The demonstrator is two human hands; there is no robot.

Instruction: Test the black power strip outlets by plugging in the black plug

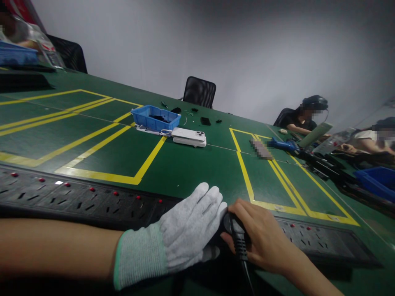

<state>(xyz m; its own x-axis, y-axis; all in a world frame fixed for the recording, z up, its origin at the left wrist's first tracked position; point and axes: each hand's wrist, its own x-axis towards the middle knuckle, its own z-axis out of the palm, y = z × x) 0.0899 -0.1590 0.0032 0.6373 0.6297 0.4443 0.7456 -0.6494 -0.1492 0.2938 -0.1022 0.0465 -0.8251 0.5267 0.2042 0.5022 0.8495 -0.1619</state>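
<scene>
My left hand (188, 228), in a white knit glove, lies flat with fingers stretched over a long black power strip (77, 197) at the near edge of the green table. My bare right hand (262, 236) is closed around a black plug (236, 230) whose cable runs down toward me. The plug sits at the strip, right beside my left fingertips. The strip's red switch lights show along its length.
A blue tray (156, 118) and a white phone on a white power bank (189, 137) lie mid-table among yellow tape lines. Small black parts lie behind them. Two people sit at the right with tools and a blue bin (376, 181). Black chairs stand at the far side.
</scene>
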